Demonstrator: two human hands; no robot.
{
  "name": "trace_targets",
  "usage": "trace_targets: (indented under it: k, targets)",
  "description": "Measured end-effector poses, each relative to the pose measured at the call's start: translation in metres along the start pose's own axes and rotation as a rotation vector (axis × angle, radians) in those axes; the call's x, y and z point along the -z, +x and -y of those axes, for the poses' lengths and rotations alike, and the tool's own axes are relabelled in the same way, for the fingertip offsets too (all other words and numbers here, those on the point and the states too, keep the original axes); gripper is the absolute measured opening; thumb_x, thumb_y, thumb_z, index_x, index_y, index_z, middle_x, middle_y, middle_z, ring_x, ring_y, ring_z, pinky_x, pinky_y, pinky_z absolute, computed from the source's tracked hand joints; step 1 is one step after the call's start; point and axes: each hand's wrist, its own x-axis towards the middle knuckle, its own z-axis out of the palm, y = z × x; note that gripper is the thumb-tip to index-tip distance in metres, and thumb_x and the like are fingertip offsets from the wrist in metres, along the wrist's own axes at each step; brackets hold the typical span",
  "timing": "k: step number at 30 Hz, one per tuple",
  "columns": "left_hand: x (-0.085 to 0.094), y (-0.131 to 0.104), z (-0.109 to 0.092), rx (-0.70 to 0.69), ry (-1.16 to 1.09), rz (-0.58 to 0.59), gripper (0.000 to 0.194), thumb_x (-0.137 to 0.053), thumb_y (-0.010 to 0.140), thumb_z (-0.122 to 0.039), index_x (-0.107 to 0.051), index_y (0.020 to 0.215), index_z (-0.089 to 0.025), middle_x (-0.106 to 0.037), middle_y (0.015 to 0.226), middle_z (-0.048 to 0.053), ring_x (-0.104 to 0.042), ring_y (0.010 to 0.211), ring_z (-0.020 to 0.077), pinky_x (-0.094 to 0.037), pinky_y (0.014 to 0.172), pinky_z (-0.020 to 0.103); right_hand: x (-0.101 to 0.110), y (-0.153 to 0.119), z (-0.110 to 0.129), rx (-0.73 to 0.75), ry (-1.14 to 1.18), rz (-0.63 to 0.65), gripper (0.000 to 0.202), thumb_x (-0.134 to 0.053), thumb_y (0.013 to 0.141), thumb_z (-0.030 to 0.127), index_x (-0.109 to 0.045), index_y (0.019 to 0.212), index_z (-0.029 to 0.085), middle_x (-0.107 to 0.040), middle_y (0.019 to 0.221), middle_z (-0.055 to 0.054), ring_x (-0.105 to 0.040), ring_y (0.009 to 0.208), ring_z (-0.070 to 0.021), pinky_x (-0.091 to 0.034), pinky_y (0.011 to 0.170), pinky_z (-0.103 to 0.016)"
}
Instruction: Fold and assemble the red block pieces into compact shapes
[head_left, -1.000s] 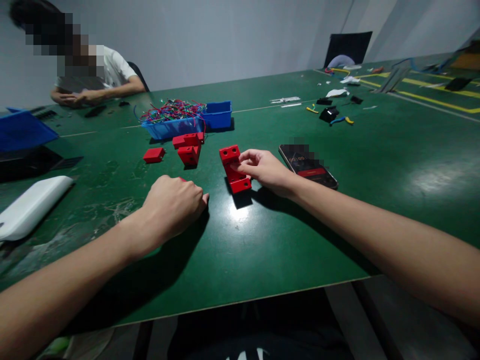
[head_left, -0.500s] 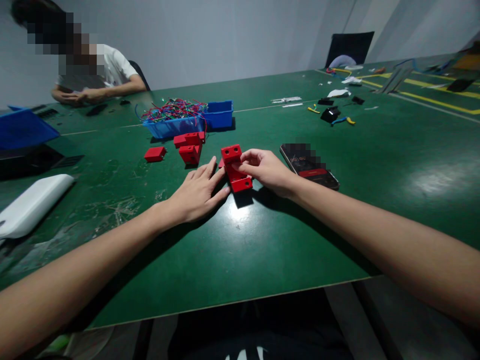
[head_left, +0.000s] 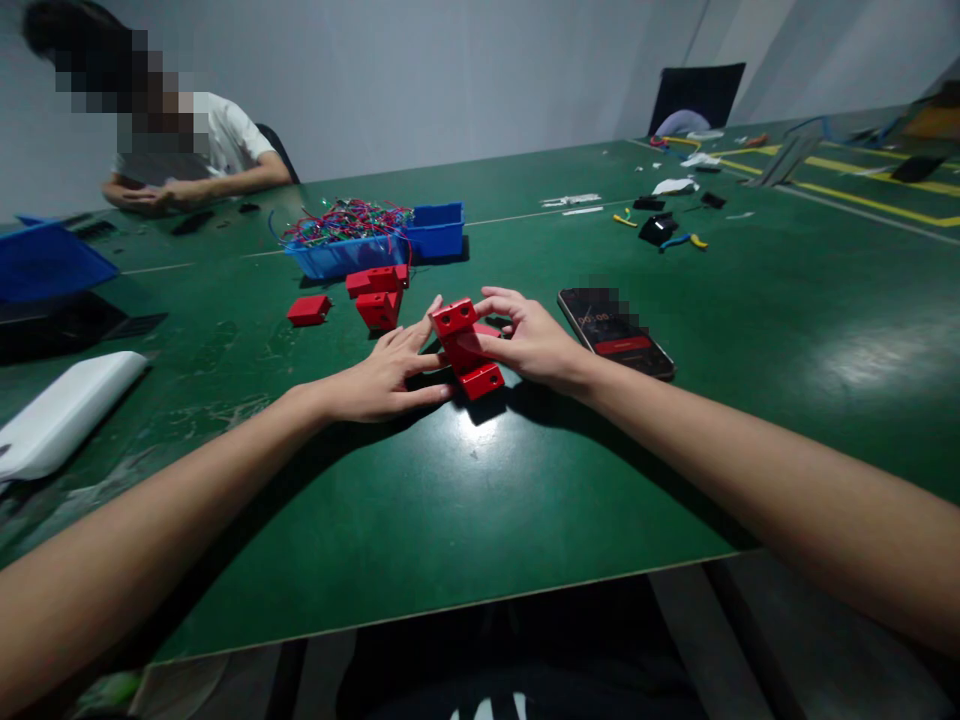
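Note:
My right hand (head_left: 536,342) pinches red blocks (head_left: 466,350) between thumb and fingers, in the middle of the green table. An upper block shows two round holes in its face, and a lower one shows a hole near its right end. The thumb covers part of the middle, so how the pieces join is hidden. On the left side, my left hand (head_left: 382,376) lies low with fingers stretched and spread, fingertips against or very near the blocks. Beyond it stand more red blocks (head_left: 377,308), stacked, and a single red block (head_left: 308,311) lies to their left.
A blue bin (head_left: 337,258) full of tangled wires stands behind the blocks, beside a smaller blue bin (head_left: 439,232). A phone (head_left: 634,355) lies right of my right hand. At left is a white case (head_left: 71,412). Pliers (head_left: 682,241) lie far right. Another person (head_left: 232,150) sits across.
The blocks in my right hand have tilted, their top leaning left, and sit slightly lower. My left thumb and wrist have shifted up a little.

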Motion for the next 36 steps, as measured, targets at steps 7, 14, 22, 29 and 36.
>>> trace_targets:
  k: [7, 14, 22, 29, 36]
  targets:
    - [-0.002, -0.001, 0.0, -0.065, -0.084, -0.086, 0.083, -0.051, 0.094, -0.058, -0.02, 0.161, -0.021, -0.017, 0.169, 0.015, -0.016, 0.156, 0.0361, -0.013, 0.125, 0.06, 0.001, 0.001, 0.0, 0.097, -0.003, 0.091, 0.02, -0.077, 0.077, 0.019, -0.072, 0.097, 0.02, -0.066, 0.129, -0.01, -0.03, 0.152, -0.0258, -0.024, 0.12, -0.049]
    - [-0.017, 0.001, 0.006, -0.17, -0.311, -0.379, 0.134, -0.075, 0.079, -0.059, 0.032, 0.153, -0.03, -0.001, 0.169, 0.022, -0.025, 0.154, 0.0363, -0.032, 0.121, 0.058, -0.001, 0.003, -0.001, 0.038, -0.058, 0.088, 0.015, -0.075, 0.078, 0.023, -0.066, 0.09, 0.019, -0.066, 0.123, -0.012, -0.034, 0.15, -0.0284, -0.027, 0.119, -0.05]
    - [-0.018, 0.008, 0.01, -0.363, -0.312, -0.563, 0.142, -0.09, 0.062, -0.056, 0.015, 0.157, -0.043, 0.004, 0.171, 0.016, -0.025, 0.152, 0.0446, -0.044, 0.11, 0.064, -0.004, -0.001, 0.005, 0.005, -0.154, 0.14, 0.03, -0.082, 0.075, 0.031, -0.055, 0.075, 0.018, -0.059, 0.129, -0.017, -0.044, 0.142, -0.0301, -0.036, 0.112, -0.047]
    - [-0.02, 0.003, 0.01, -0.325, -0.307, -0.492, 0.133, -0.086, 0.07, -0.05, 0.008, 0.161, -0.031, -0.04, 0.157, 0.024, -0.054, 0.135, 0.0394, -0.05, 0.105, 0.057, -0.003, -0.004, 0.007, 0.047, -0.15, 0.184, 0.033, -0.078, 0.08, 0.037, -0.053, 0.073, 0.018, -0.062, 0.122, -0.013, -0.06, 0.114, -0.0219, -0.047, 0.095, -0.036]
    - [-0.022, 0.002, 0.015, -0.234, -0.199, -0.5, 0.131, -0.085, 0.068, -0.053, 0.001, 0.162, -0.024, -0.051, 0.146, 0.021, -0.06, 0.126, 0.0406, -0.05, 0.104, 0.057, -0.003, -0.003, 0.013, 0.104, -0.365, 0.2, 0.037, -0.066, 0.09, 0.043, -0.049, 0.069, 0.019, -0.057, 0.079, -0.001, -0.05, 0.075, -0.0142, -0.037, 0.07, -0.028]
